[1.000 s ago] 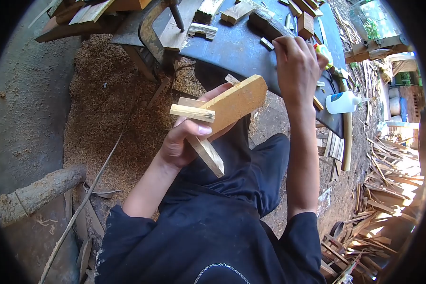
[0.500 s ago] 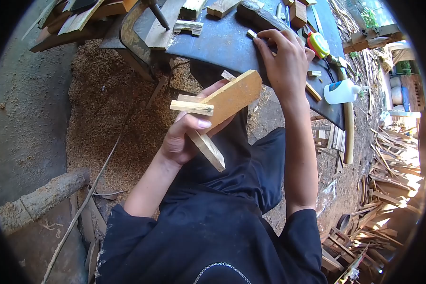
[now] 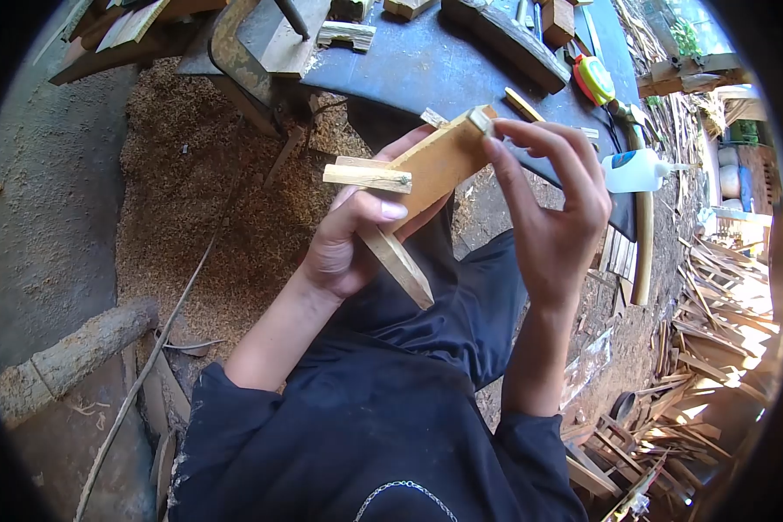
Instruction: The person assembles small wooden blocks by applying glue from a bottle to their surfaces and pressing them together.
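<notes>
Wooden board point(image 3: 444, 163) gripped near one end by left hand point(image 3: 346, 239); long axis slanting forward-right toward right hand point(image 3: 561, 204), in whose fingers small block point(image 3: 480, 121) is pinched at board's far end.

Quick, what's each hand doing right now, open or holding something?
Left hand: closed, holding the flat wooden piece.
Right hand: closed in a pinch, holding a small wood block at the piece's upper end.
</notes>
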Demonstrator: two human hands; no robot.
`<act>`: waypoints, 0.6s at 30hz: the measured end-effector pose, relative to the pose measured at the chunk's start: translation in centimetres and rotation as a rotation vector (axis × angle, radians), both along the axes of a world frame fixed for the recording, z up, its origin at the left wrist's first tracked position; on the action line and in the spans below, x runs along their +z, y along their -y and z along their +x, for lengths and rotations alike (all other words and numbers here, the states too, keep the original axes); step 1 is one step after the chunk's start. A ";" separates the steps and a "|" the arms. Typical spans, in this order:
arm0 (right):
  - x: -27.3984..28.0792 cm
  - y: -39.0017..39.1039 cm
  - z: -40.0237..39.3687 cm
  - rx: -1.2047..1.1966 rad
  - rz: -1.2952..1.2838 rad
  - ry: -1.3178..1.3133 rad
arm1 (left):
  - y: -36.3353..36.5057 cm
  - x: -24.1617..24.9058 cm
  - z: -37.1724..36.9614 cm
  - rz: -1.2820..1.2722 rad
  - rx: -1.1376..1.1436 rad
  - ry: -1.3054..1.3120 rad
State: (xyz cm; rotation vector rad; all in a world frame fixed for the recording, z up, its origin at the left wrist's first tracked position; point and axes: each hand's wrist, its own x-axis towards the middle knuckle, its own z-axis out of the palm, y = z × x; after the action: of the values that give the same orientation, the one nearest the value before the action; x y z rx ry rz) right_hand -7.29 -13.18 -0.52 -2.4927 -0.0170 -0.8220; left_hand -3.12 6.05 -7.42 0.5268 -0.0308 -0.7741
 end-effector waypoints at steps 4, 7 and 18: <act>-0.5 -0.4 -0.3 -0.001 -0.056 0.054 | 0.1 0.2 -0.2 -0.021 -0.005 0.003; -0.7 -0.5 -0.5 0.003 -0.062 0.062 | 0.0 0.3 -0.4 -0.009 -0.014 0.007; -1.6 -0.6 -1.0 -0.006 0.023 0.096 | 0.2 0.7 -0.4 0.041 -0.045 -0.002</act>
State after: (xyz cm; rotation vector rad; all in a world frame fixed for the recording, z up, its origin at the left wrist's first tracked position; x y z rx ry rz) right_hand -8.25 -12.59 -2.11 -2.4306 -0.0332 -0.9386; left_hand -3.56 5.88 -6.77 0.5660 -0.0248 -0.8206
